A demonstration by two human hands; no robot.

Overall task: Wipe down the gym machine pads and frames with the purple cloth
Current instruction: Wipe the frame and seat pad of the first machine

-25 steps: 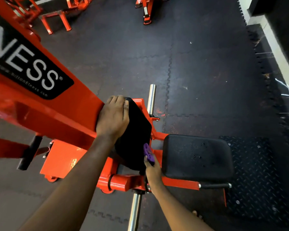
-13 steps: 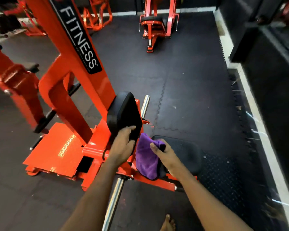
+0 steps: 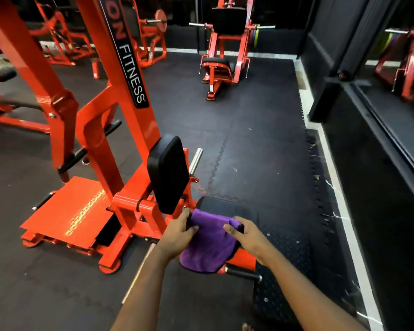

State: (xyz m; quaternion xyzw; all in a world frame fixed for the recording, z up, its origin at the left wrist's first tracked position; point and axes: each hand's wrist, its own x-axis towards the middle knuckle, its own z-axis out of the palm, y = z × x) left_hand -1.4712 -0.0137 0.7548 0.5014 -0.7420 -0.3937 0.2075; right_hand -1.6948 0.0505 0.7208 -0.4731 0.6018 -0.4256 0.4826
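Both bare forearms reach forward from the near edge. Left hand (image 3: 181,231) pinches the purple cloth (image 3: 208,244) at its left edge, thumb on top; right hand (image 3: 247,235) grips its right edge, fingers curled

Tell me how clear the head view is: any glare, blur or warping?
Head view: the purple cloth is sharp; glare streaks the orange footplate; the machine at the far right edge is smeared; the wide lens leans the orange upright.

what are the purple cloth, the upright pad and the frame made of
Purple cloth: soft, matte, fuzzy fabric, likely microfibre, draping in folds. Upright pad: black matte padded vinyl or leather-like cover, rounded edges. Frame: orange glossy painted metal, probably steel, showing reflections.
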